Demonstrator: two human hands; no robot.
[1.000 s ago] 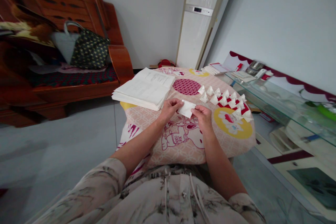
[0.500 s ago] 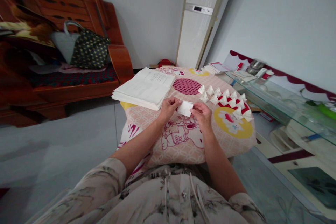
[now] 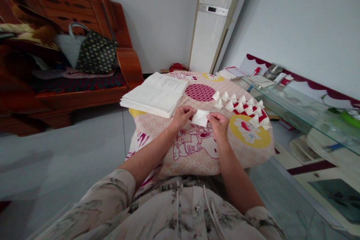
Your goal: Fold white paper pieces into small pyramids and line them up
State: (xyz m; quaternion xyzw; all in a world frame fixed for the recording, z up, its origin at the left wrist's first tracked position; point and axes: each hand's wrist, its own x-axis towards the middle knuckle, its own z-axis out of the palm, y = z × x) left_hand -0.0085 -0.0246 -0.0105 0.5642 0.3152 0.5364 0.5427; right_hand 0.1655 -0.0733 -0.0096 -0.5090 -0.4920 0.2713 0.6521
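Observation:
A small white piece of paper (image 3: 200, 118) is held up between my two hands, above the table. My left hand (image 3: 182, 115) pinches its left edge, and my right hand (image 3: 219, 122) pinches its upper right edge. Both hands are closed on it with the fingertips. Just left of my left hand lies a thick stack of white paper sheets (image 3: 156, 93), with some print on the top page. Beyond my right hand, several folded white paper pyramids (image 3: 248, 110) stand in rows on the tablecloth.
A pink patterned cloth (image 3: 168, 157) covers the table. To the right is a glass-topped cabinet (image 3: 303, 112) with cups and papers on it. A wooden bench (image 3: 130, 65) holding bags (image 3: 95, 52) stands at the left. A tall white air conditioner (image 3: 208, 30) is behind.
The paper has shifted slightly right and down, and more of its face shows. My right hand has moved a little to the right and now grips nearer the paper's top corner.

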